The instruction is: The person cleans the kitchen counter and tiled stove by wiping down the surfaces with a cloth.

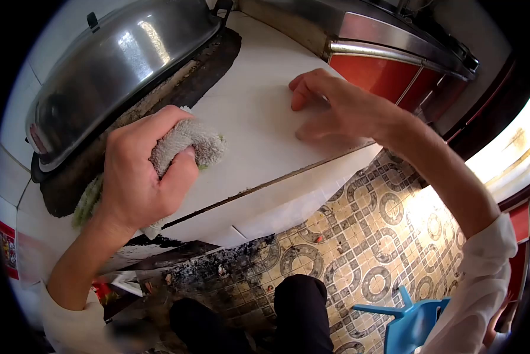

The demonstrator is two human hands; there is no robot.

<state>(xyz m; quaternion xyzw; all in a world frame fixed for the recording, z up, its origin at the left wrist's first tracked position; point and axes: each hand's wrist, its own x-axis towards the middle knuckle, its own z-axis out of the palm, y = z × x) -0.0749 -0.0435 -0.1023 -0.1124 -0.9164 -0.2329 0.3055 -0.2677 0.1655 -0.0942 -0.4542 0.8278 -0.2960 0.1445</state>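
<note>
My left hand [141, 168] is closed round a bunched greyish-white cloth [185, 141], its fingers wrapped over the fabric. A greenish end of the cloth hangs below the hand at the left. This hand is over the near left part of a white tiled counter [250, 106], in front of the large metal lid [126, 65]. My right hand [330, 109] is above the right part of the counter, thumb and fingers apart and curled a little, with nothing between them. Its lower fingers are slightly blurred.
The domed lid sits over a dark, soot-stained stove opening [217, 65]. A steel-edged red cabinet [362, 74] stands at the back right. Below the counter edge is a patterned tile floor [359, 248] with black soot [229, 265]. A blue plastic item [412, 324] is at lower right.
</note>
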